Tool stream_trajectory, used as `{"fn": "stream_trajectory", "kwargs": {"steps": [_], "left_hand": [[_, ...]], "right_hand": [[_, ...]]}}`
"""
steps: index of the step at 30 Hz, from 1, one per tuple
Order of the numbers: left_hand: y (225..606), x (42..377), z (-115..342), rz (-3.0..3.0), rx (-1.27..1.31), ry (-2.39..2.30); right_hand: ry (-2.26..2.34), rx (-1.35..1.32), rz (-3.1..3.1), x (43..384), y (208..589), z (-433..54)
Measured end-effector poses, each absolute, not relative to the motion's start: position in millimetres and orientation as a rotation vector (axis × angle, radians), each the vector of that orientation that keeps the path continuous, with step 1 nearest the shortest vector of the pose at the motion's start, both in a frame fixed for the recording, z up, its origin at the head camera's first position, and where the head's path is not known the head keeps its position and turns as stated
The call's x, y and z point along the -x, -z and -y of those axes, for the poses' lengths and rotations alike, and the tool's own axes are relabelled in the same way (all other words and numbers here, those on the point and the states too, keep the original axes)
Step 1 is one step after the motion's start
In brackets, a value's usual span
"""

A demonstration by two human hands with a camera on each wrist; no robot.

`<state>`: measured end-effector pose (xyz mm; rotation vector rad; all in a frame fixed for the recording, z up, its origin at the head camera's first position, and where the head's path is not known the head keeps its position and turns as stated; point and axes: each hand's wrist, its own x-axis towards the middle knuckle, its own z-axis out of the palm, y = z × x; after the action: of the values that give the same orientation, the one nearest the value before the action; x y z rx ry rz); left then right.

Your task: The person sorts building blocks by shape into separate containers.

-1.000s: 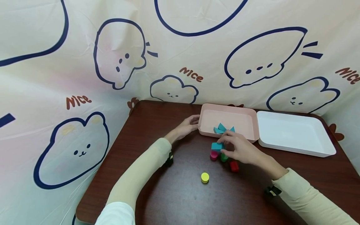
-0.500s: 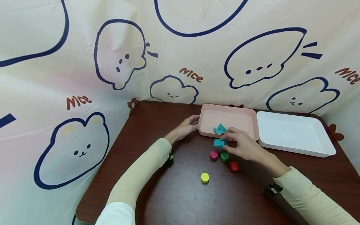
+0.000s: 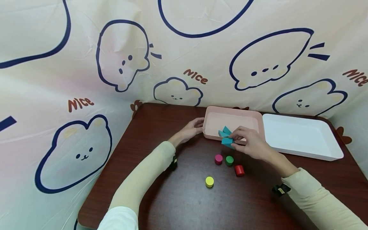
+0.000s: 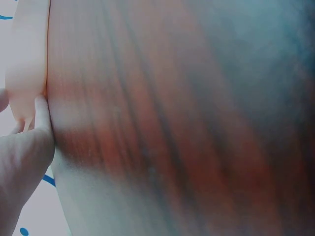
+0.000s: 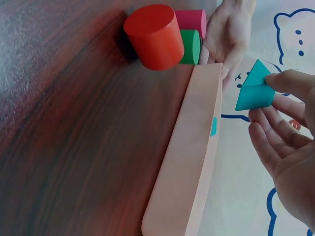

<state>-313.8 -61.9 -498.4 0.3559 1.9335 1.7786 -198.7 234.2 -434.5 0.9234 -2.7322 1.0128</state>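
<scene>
A teal triangular block (image 3: 227, 141) is pinched between the thumb and fingers of my right hand (image 3: 253, 144). In the right wrist view the same triangular block (image 5: 256, 91) shows its slanted faces, held just above the pink tray's front wall (image 5: 189, 132). More teal triangular blocks (image 3: 222, 134) lie inside the pink tray (image 3: 247, 120), partly hidden by that hand. My left hand (image 3: 190, 130) rests against the tray's left side. In the left wrist view its fingers (image 4: 43, 110) touch the wall, extended rather than curled round anything.
On the brown table (image 3: 178, 198), in front of the tray, stand a pink cylinder (image 3: 218, 159), a green cylinder (image 3: 229, 160) and a yellow cylinder (image 3: 209, 181). A red cylinder (image 3: 239, 170) lies near them. A white tray (image 3: 300, 135) adjoins the pink one on the right. Patterned cloth (image 3: 178, 51) hangs behind.
My right hand has moved the teal triangular block away from above the cylinders, back and slightly right, to the pink tray's front rim. The left hand stays against the tray.
</scene>
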Motion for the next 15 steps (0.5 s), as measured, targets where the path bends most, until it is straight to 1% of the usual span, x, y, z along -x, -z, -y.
{"fn": "stream_trajectory", "kwargs": {"steps": [15], "left_hand": [[498, 313, 61, -1.915, -0.352, -1.801]], "right_hand": [[-1.071, -0.825, 2.746, 208, 433, -248]]}}
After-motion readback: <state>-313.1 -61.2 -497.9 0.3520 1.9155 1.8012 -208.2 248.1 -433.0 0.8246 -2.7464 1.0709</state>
